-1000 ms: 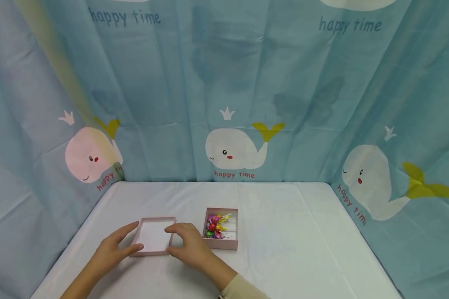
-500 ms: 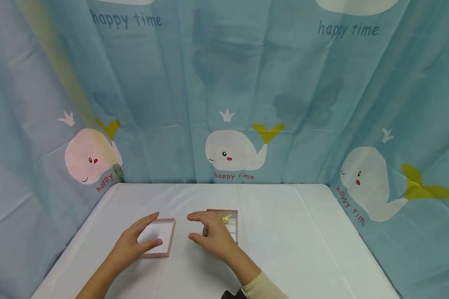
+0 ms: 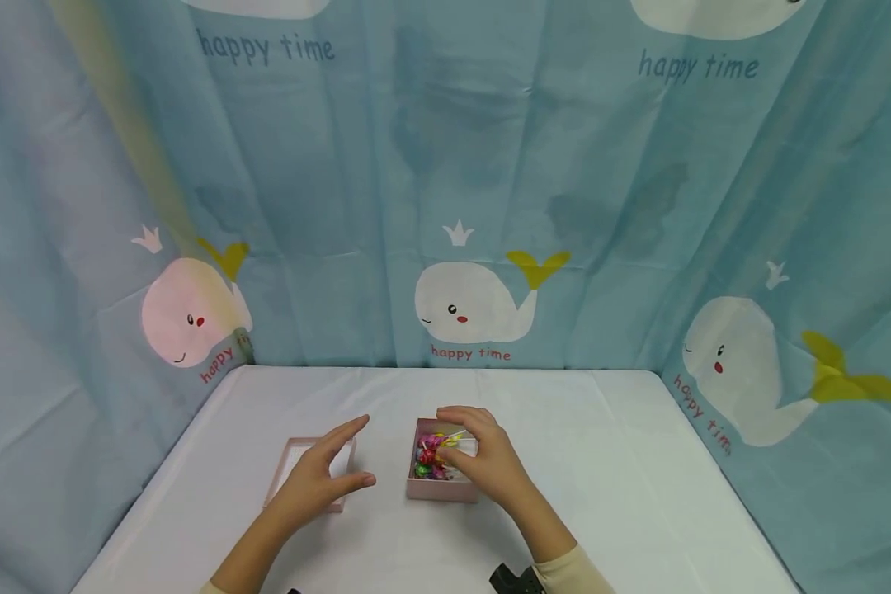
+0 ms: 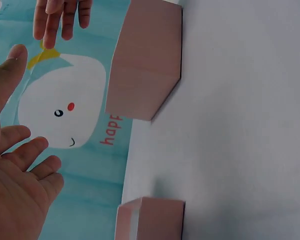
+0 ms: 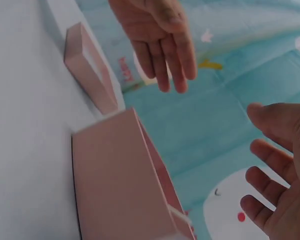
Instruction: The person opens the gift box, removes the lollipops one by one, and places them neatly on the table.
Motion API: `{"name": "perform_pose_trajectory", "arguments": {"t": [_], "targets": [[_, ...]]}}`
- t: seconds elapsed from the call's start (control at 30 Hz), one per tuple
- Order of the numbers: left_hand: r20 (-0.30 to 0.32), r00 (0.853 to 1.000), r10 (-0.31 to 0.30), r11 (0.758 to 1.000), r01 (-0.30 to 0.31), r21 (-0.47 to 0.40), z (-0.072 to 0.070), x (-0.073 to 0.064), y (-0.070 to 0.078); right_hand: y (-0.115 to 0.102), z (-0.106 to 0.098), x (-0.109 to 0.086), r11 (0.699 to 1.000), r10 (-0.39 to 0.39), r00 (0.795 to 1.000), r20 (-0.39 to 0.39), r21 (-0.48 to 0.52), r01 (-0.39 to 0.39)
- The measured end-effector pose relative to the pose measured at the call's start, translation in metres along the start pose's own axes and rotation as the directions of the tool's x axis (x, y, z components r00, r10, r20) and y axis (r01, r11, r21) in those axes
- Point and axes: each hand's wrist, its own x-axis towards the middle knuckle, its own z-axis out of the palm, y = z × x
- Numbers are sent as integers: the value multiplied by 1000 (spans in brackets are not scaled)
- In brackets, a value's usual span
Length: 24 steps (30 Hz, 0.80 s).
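A pink open-topped box (image 3: 442, 492) holds several lollipops (image 3: 427, 454) in bright wrappers, their white sticks pointing right. My right hand (image 3: 496, 464) hovers over its right side, thumb and fingers spread apart with nothing between them; it covers part of the contents. To the left lies a shallow pink box lid (image 3: 291, 462), its white inside facing up. Above the lid's right part is my left hand (image 3: 316, 485), thumb and fingers apart and holding nothing, hiding part of the lid. In the right wrist view, the box (image 5: 117, 175) and lid (image 5: 87, 67) stand apart on the table.
A white cloth covers the table (image 3: 601, 487). Behind it and along both sides hangs a blue curtain (image 3: 356, 206) printed with whales. A dark device (image 3: 518, 580) sits by the right sleeve (image 3: 575, 571).
Both hands have moved right: the left from the lid's left edge to its right part, the right from the lid to over the lollipop box. Lid and box stay put on the table.
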Motion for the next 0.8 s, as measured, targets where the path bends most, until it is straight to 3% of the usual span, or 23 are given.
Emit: {"name": "perform_pose_trajectory", "arguments": {"t": [0.33, 0.67, 0.8], "targets": [[108, 991, -81, 996, 83, -15, 32, 16, 5, 28, -20, -16, 997, 64, 998, -7, -46, -65], [132, 990, -53, 997, 60, -52, 65, 27, 2, 53, -28, -28, 989, 144, 989, 43, 34, -145], [142, 989, -32, 997, 42, -67, 75, 29, -3, 63, -29, -33, 987, 161, 986, 51, 17, -162]]}}
